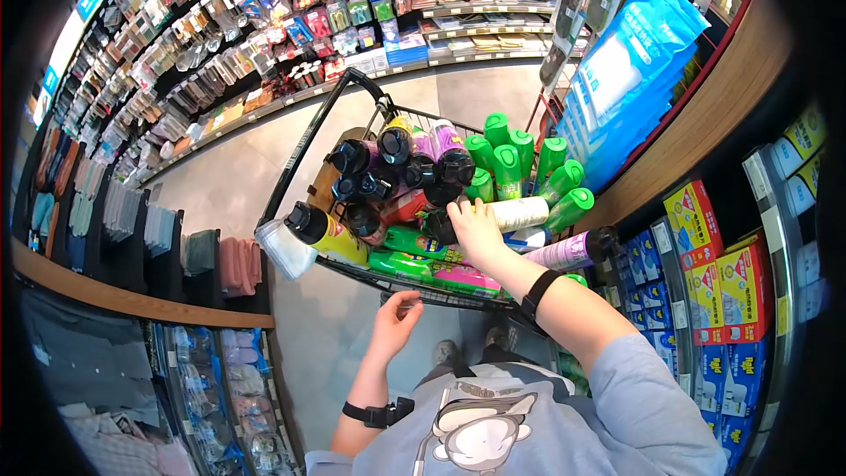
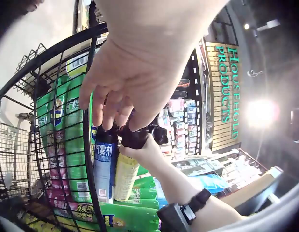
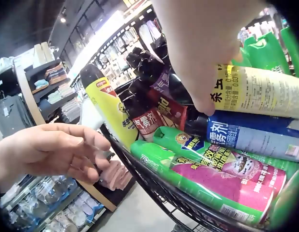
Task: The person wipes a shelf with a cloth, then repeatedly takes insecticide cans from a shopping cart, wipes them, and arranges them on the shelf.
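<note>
My right hand (image 1: 478, 235) is over the cart, thumb and fingers around the capped end of a pale yellow spray can (image 1: 520, 213) that lies on its side. In the right wrist view the thumb shows at the near side of this can (image 3: 260, 89), and the palm hides its cap. Right below it lies a blue-and-white spray can (image 3: 256, 135). Green-and-pink spray cans (image 3: 227, 179) lie along the cart's near side. My left hand (image 1: 394, 322) hangs outside the near rim, fingers loosely bent and holding nothing.
The black wire shopping cart (image 1: 304, 150) is piled with spray cans, black-capped ones left and green-capped ones (image 1: 507, 172) right. Shelves with red and yellow boxes (image 1: 727, 291) stand close at the right, beside a large blue bag (image 1: 630, 79). Folded textiles (image 1: 238, 264) line the left shelf.
</note>
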{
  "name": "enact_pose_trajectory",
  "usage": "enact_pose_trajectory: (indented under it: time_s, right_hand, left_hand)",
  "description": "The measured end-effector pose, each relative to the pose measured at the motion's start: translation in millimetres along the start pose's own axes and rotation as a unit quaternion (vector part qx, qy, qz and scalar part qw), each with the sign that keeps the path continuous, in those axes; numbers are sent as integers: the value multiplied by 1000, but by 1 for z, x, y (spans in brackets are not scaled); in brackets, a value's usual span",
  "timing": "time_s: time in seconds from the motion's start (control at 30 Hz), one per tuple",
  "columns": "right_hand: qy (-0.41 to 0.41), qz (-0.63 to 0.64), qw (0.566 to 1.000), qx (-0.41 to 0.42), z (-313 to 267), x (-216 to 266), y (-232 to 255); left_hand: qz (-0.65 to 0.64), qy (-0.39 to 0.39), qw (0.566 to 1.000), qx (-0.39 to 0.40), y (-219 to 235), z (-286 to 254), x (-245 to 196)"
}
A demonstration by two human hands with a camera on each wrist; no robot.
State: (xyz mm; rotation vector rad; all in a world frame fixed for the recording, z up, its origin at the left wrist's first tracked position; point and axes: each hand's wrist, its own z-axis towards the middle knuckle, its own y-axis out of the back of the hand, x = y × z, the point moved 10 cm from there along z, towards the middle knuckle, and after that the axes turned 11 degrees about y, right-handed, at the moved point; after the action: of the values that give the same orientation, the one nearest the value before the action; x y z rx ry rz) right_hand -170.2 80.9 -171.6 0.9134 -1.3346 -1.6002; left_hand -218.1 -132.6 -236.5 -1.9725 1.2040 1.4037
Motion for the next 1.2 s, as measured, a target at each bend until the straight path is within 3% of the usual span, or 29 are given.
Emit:
enact_pose_trajectory:
  time_s: [0.17, 0.27, 0.33, 0.43, 0.5, 0.7, 0.93, 0.97, 1.0, 1.03, 1.07, 1.1, 1.17, 1.2]
  right_hand:
    - [21, 70, 997, 1, -22, -3, 21]
    - [27, 107, 994, -16, -32, -5, 32]
    - [27, 121, 992, -27, -38, -4, 40]
    - [34, 147, 988, -42, -45, 2, 57]
    - [38, 159, 985, -47, -49, 6, 63]
    - [57, 168, 982, -64, -60, 22, 85]
    - [69, 216, 964, -136, -72, 34, 125]
    - [66, 215, 965, -137, -73, 33, 134]
    - [59, 292, 942, -152, -75, 29, 145]
    - [53, 368, 913, -166, -76, 25, 154]
    - [31, 369, 907, -198, -80, 17, 164]
    - [-24, 466, 865, -185, -81, 3, 163]
    - [-87, 568, 791, -209, -89, -18, 195]
    - [-97, 654, 718, -216, -93, -27, 192]
  left_hand:
    - [4, -15, 1000, 12, -7, 15, -7]
    - [13, -29, 999, -20, -3, 26, -20]
    - [-70, 36, 997, 20, -7, 37, -15]
    - [-179, 92, 980, 11, -5, 39, -33]
    - [-200, 95, 975, 14, -4, 50, -33]
    - [-228, 54, 972, 21, -4, 62, -47]
    - [-230, 68, 969, 52, -13, 55, -42]
    - [-159, 0, 985, 69, -17, 52, -55]
    - [-86, -69, 990, 84, -24, 47, -68]
    - [-85, -69, 990, 85, -25, 45, -71]
    - [38, -162, 984, 67, -29, 33, -95]
    - [159, -249, 954, 47, -37, 18, -116]
    - [194, -254, 945, 71, -45, 1, -140]
    - [159, -238, 949, 135, -51, 0, -141]
